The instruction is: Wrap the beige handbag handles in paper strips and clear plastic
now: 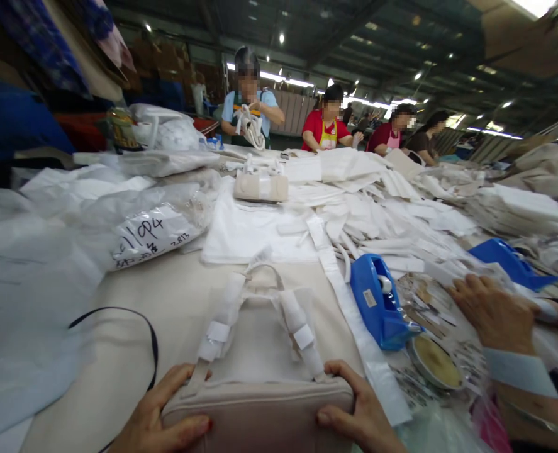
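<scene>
A beige handbag (260, 418) is at the bottom of the view, close to me. My left hand (165, 412) grips its left upper corner, thumb on the front face and fingers behind. At the right upper corner my right hand (354, 409) holds it the same way. The bag's handle (265, 267) stands up and away from me, its two sides wrapped in white padding (302, 321) fastened with tape. The lower part of the bag runs out of view.
A blue tape dispenser (375, 302) stands to the right, beside a round tin (434, 362). Another person's hand (496, 311) reaches in there. Left lie a marked plastic bag (153, 229) and a black strap (153, 343). Another beige bag (261, 187) sits further back, before several co-workers.
</scene>
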Action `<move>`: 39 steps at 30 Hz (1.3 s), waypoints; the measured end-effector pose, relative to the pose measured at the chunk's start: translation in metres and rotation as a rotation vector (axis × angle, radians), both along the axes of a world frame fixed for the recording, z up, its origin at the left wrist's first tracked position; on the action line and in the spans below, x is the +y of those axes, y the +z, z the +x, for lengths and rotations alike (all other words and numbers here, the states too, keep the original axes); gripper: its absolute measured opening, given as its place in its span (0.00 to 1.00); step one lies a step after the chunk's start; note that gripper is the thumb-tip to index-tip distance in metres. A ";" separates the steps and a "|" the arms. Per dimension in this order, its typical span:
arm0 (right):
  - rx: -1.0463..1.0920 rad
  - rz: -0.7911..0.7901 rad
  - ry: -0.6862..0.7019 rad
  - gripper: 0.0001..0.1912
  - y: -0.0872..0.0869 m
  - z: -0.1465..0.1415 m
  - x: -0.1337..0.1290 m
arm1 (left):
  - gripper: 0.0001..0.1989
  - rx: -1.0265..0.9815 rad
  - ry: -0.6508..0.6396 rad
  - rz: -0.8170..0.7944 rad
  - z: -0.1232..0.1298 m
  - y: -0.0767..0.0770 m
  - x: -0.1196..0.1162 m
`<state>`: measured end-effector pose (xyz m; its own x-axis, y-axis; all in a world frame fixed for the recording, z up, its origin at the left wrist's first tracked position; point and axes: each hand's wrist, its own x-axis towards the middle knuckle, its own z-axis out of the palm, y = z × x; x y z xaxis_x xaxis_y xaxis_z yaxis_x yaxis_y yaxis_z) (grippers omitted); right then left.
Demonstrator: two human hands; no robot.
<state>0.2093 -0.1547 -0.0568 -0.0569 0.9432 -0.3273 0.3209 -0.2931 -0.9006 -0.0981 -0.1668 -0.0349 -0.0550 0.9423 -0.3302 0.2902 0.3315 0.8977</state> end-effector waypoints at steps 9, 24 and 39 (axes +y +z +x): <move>-0.006 -0.017 -0.085 0.22 0.002 -0.013 0.002 | 0.17 -0.042 0.044 -0.064 0.004 -0.008 0.010; -0.201 -0.156 0.085 0.39 0.009 -0.016 0.045 | 0.35 0.050 -0.144 -0.031 -0.008 -0.018 0.034; -0.709 -0.033 0.163 0.26 0.034 -0.057 0.065 | 0.37 0.335 -0.066 -0.057 0.024 0.006 0.053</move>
<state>0.1520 -0.0897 -0.0229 0.0404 0.9300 -0.3653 0.8657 -0.2151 -0.4520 -0.0742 -0.1140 -0.0290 -0.1090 0.9279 -0.3565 0.5881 0.3493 0.7294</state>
